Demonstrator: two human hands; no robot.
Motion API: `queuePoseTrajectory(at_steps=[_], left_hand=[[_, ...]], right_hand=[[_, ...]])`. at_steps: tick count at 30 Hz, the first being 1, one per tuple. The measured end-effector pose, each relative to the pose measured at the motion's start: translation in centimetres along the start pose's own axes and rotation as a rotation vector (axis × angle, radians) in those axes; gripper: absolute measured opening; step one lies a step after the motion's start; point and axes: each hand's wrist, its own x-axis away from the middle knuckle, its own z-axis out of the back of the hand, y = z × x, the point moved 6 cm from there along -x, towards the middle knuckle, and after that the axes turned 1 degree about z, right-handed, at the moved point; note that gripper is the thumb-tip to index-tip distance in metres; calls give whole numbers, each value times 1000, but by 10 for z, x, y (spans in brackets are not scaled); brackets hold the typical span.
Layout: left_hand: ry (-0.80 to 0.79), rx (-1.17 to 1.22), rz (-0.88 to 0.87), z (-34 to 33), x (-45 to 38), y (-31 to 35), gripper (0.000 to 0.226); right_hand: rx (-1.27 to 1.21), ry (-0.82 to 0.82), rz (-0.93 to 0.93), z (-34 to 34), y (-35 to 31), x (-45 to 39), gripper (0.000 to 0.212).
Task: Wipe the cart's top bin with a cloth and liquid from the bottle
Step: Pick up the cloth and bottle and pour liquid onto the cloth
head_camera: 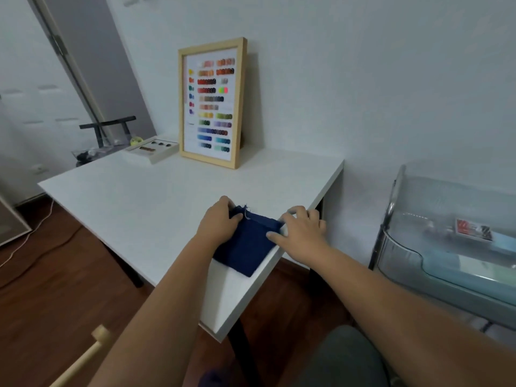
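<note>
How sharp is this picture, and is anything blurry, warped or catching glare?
Head view: soft throughout; the framed colour chart shows smeared swatches, and the clear cart bin is hazy with pale reflections, its contents unreadable. Wide-angle bending curves the white table edges and door frame. Light is even and dim; the blue cloth and both hands read clearest.

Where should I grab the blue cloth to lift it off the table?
Pinch the blue cloth at its near corner, which overhangs the table edge, coming from the right side with the right hand. It lies flat, so only that edge gives fingers purchase underneath.

No legible text on anything.
</note>
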Motion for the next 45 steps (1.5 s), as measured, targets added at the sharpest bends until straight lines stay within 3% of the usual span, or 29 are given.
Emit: queuePoseTrajectory(at_steps=[4, 10, 13, 19, 23, 25, 31, 37, 42, 45], left_hand=[[1, 287, -64, 11, 11, 13, 27], [-120, 661, -240, 29, 30, 74, 29], [-212, 759, -331, 23, 42, 120, 24], [-223, 979, -302, -28, 54, 196, 19], [-360, 1075, -218, -90, 66, 238, 18], [-450, 1073, -189, -121, 73, 254, 19], [-477, 617, -358, -179, 79, 287, 26], [-539, -264, -703, -226, 79, 326, 55], [-742, -822, -707, -263, 68, 333, 68], [-808, -918, -689, -281, 60, 327, 70]], right_hand=[[-386, -5, -26, 3, 0, 9, 14], [-1276, 59, -120, 38, 31, 43, 13], [-1530, 137, -126, 63, 57, 63, 16], [-1474, 358, -119, 123, 113, 111, 40], [-1257, 579, -174, 158, 153, 144, 12], [-1123, 654, -214, 175, 174, 156, 8], [-829, 656, -372, 217, 236, 174, 5], [-602, 716, -515, 261, 298, 200, 8], [-700, 733, -586, 280, 328, 214, 13], [-746, 772, -613, 282, 339, 218, 13]])
